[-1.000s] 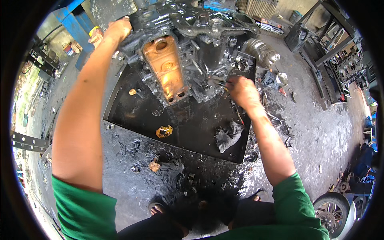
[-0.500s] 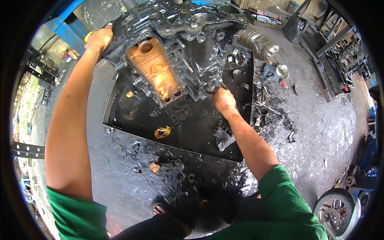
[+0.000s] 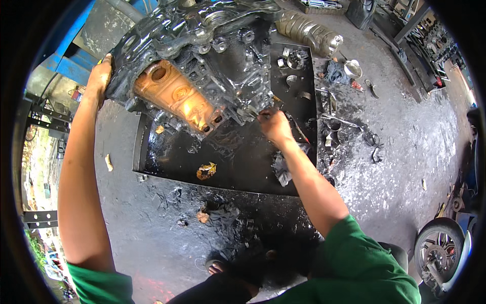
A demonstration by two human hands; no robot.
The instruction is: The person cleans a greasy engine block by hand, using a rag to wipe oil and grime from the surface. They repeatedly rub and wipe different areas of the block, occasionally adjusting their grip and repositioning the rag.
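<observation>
A dark, oily engine block (image 3: 228,66) is tilted over a black drip tray (image 3: 243,177). An orange-brown cover plate (image 3: 177,96) shows on its near face. My left hand (image 3: 101,76) is closed round the block's upper left edge, its arm stretched out. At the block's lower right corner, my right hand (image 3: 276,125) is closed with curled fingers. Whatever it may hold is hidden by the fingers and the dark, greasy metal. Just right of that hand a thin rod with a red part (image 3: 299,130) slants over the tray.
A yellow leaf (image 3: 206,171) and a grey rag (image 3: 282,169) lie in the tray, bearing shells (image 3: 293,60) at its far right. Beyond it are a metal canister (image 3: 316,35), a white cup (image 3: 353,69) and tools on the floor. A wheel (image 3: 439,248) stands at lower right.
The engine block has swung left and tilted further, its left side lower in view. My left hand has moved left and down with it; my right hand has shifted slightly left. The view has shifted too.
</observation>
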